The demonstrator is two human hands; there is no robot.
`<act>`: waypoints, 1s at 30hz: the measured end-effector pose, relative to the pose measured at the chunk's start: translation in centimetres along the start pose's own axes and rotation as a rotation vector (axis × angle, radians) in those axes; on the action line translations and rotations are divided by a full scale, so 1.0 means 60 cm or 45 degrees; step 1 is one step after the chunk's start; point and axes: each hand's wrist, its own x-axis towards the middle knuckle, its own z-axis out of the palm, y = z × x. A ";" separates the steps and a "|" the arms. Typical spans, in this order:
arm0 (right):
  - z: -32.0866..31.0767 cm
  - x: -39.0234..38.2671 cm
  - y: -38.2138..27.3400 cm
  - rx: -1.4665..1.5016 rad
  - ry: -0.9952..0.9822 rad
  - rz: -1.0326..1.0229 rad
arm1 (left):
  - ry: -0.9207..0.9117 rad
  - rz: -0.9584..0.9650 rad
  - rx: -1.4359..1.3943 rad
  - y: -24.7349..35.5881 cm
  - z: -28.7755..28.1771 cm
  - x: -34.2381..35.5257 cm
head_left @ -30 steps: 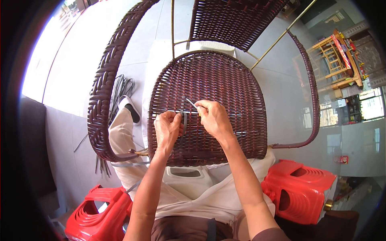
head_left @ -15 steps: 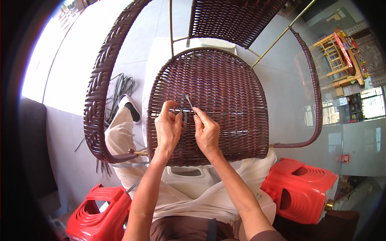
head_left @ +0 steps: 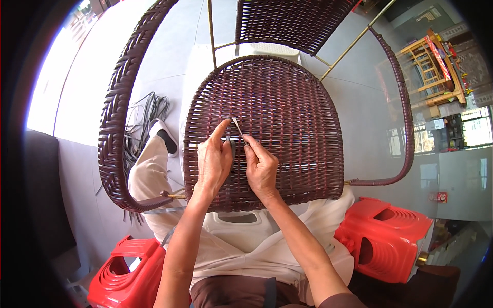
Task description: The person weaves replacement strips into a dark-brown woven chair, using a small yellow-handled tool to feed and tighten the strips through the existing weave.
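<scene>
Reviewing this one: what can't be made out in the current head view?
All in the head view:
Handle of the thin tool: hidden inside the right hand.
Grip on the grey strip: hidden by the left hand itself.
Top of the backrest: cut off by the upper edge.
Underside of the seat: hidden by its woven top.

1. Strong daylight floods in from the upper left, bleaching the floor (head_left: pixel 87 97) there nearly white.
2. Glossy highlights streak the dark woven chair (head_left: pixel 282 108), especially its left arm.
3. Windows (head_left: pixel 476 128) glare at far right; below them it's dim.
4. Black rims the view, fringed bluish, bending straight edges.
5. The right hand (head_left: pixel 263 172) looks fairly crisp; clutter near the right rim is soft.
</scene>
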 end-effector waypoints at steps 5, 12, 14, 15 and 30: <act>0.004 -0.002 0.006 -0.018 0.019 -0.049 | 0.051 0.173 0.146 -0.006 0.001 0.003; 0.007 -0.003 0.011 -0.051 0.042 -0.085 | -0.003 0.112 0.355 0.013 -0.003 0.008; 0.006 -0.002 0.007 -0.053 0.045 -0.090 | 0.002 0.106 0.333 0.010 -0.002 0.008; 0.005 -0.003 0.006 -0.056 0.045 -0.093 | 0.003 0.109 0.333 0.008 -0.002 0.008; 0.007 -0.005 0.008 -0.061 0.057 -0.106 | 0.140 0.063 -0.109 -0.036 0.020 0.017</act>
